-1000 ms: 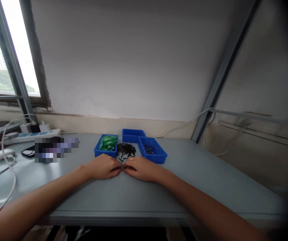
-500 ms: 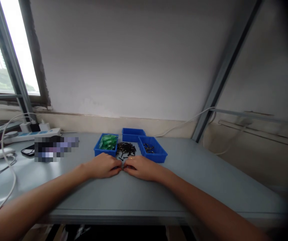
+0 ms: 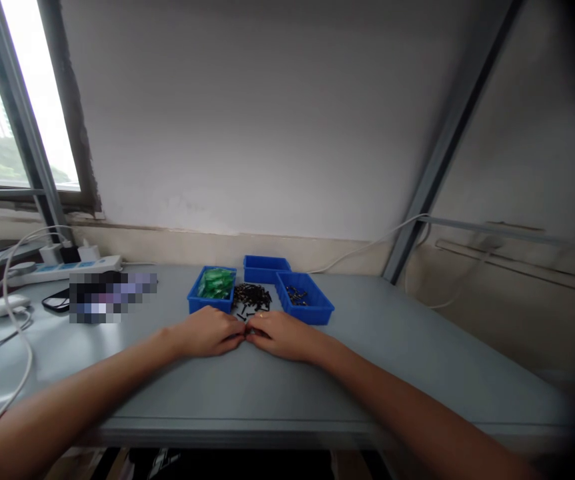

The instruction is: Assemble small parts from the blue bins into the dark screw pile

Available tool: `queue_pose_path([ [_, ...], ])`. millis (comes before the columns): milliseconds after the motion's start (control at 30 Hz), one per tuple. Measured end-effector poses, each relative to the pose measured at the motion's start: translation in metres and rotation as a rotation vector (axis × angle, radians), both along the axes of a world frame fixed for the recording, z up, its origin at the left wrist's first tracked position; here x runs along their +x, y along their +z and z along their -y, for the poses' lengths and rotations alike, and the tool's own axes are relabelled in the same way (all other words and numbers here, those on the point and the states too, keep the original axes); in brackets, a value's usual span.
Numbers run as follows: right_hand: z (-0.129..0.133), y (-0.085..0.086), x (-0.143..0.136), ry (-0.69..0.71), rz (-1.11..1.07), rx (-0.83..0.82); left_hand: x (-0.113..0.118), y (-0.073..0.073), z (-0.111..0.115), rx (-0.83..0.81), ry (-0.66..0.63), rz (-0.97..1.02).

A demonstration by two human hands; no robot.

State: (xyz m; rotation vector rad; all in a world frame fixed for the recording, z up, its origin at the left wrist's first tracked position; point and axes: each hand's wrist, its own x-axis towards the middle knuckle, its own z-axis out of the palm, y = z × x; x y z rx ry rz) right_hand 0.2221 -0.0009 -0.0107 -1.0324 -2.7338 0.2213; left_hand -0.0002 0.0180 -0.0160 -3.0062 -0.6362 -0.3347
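My left hand (image 3: 210, 331) and my right hand (image 3: 280, 335) meet fingertip to fingertip low over the table. Both are closed in a pinch, and whatever small thing sits between the fingertips is hidden. Just beyond them lies a pile of dark screws (image 3: 253, 295), with a few strays nearer my fingers. Left of the pile, a blue bin (image 3: 210, 305) holds small green plastic packets (image 3: 216, 283). On the right another blue bin (image 3: 312, 315) contains some loose metal screws or similar hardware (image 3: 297, 295).
A third blue bin (image 3: 266, 274) stands behind the pile near the wall. On the left are a white power strip (image 3: 67, 270) with plugs, a white adapter (image 3: 7, 305) and a white cable (image 3: 28, 353) crossing over my left forearm. A metal post (image 3: 412, 233) rises at the right rear.
The fingertips of both hands have come closer together, covering the small gap that showed between them. My left hand has shifted slightly right. The bins and the pile look the same.
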Motion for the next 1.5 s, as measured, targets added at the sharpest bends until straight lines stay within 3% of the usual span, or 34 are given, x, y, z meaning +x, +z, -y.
queue_pose_path([
  [467, 0.005, 0.004, 0.000, -0.084, -0.038, -0.040, 0.000, 0.000, 0.001, 0.005, 0.025, -0.004],
  [1167, 0.010, 0.011, -0.002, -0.094, -0.046, -0.076, 0.000, 0.000, 0.000, 0.011, 0.030, -0.004],
  [1500, 0.004, 0.005, -0.001, -0.033, -0.017, -0.014, 0.000, 0.000, 0.000, 0.046, 0.039, -0.009],
])
